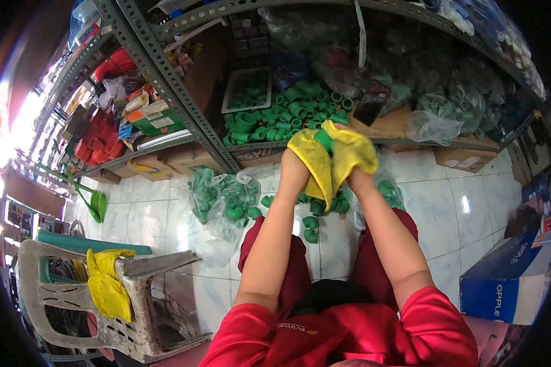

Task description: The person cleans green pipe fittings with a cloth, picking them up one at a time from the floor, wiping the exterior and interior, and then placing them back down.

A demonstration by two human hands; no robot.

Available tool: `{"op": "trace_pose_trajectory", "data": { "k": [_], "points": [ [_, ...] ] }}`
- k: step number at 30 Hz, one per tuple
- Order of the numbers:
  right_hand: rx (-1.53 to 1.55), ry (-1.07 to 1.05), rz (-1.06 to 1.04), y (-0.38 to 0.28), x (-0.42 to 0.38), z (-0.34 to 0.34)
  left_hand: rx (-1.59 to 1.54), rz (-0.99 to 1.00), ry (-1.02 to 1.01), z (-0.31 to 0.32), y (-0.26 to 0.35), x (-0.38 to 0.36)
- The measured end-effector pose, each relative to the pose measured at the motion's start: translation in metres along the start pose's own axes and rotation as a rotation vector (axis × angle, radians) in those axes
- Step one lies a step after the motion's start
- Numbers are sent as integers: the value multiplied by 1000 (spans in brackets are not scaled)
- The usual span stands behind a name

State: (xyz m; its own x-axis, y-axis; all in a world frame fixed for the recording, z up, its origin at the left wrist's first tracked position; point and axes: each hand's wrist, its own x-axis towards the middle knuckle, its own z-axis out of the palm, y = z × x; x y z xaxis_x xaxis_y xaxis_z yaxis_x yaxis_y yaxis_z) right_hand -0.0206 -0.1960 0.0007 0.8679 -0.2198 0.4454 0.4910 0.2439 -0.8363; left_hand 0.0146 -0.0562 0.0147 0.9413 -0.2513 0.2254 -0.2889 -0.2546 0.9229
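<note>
A yellow cloth (pixel 317 166) hangs in folds between my two hands, out in front of the shelf. Between its folds shows a green pipe fitting (pixel 323 140). My left hand (pixel 294 170) is closed on the left part of the cloth, its fingers mostly covered. On the other side, my right hand (pixel 359 178) grips the right part, with the cloth draped over its fingers. Below the hands, loose green pipe fittings (pixel 311 235) lie on the tiled floor, and clear bags of green fittings (pixel 236 194) sit to the left.
A metal shelf (pixel 208 131) ahead bears a heap of green fittings (pixel 294 110), a white tray (pixel 226 101) and a dark phone (pixel 371 103). At left stands a worn plastic chair (pixel 147 333) with a yellow garment (pixel 109 284). A blue-and-white box (pixel 493 296) is at right.
</note>
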Motion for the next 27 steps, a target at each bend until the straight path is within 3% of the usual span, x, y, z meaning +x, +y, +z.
{"op": "trace_pose_trajectory", "data": {
  "k": [1,2,5,7,9,10,13,14,18,20,21,23,24,25,27],
  "points": [
    [505,121,259,2,-1,-2,-1,-3,1,1,2,-2],
    [655,183,283,2,2,-7,-147,-17,101,2,4,-2],
    [666,63,332,-11,9,-16,-366,-69,221,0,6,-4],
    [628,37,332,-8,9,-18,-138,103,202,3,3,-4],
    [-405,-78,95,-3,4,-14,-55,87,260,14,6,-7],
    [-735,-138,18,3,0,-21,30,70,322,18,7,-9],
    [-849,-305,55,-7,-5,-19,-160,162,329,17,10,-8],
    [-926,-282,-159,-7,-3,-14,-160,164,327,17,13,-7],
    [-1076,-188,-37,7,0,-8,46,249,289,19,16,-12],
    [-923,56,-163,2,12,-8,195,274,290,27,18,-15],
    [-924,58,-161,-1,16,-7,195,274,287,29,20,-17],
    [-79,351,459,-6,24,-5,181,315,285,32,22,-20],
    [214,250,450,-3,26,-10,161,294,256,33,21,-21],
    [214,251,452,1,24,-14,161,292,256,33,17,-18],
    [530,103,504,-3,21,-17,-61,226,310,31,9,-12]
  ]
}}
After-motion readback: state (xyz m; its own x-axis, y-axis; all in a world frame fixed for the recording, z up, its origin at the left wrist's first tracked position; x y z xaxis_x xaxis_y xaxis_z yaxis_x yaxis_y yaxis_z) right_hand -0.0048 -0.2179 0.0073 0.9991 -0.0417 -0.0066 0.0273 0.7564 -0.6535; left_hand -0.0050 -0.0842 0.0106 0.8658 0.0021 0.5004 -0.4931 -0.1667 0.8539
